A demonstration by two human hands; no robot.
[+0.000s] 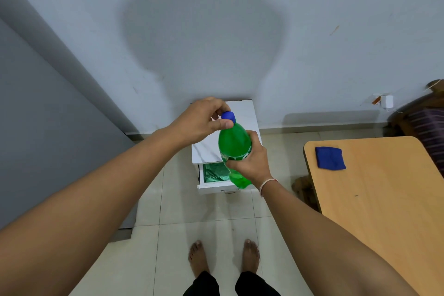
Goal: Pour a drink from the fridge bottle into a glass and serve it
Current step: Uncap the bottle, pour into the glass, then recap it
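A green plastic bottle (234, 146) with a blue cap (228, 116) is held in the air in front of me, tilted slightly left at the top. My right hand (252, 161) is wrapped around the bottle's middle, over its label. My left hand (201, 120) pinches the blue cap between thumb and fingers. The bottle's lower end shows below my right hand. No glass is in view.
A small white cabinet (206, 151) stands against the wall below the bottle, with green plastic in its open front. A wooden table (384, 187) at the right carries a folded blue cloth (330, 158). My bare feet stand on the tiled floor (204, 211).
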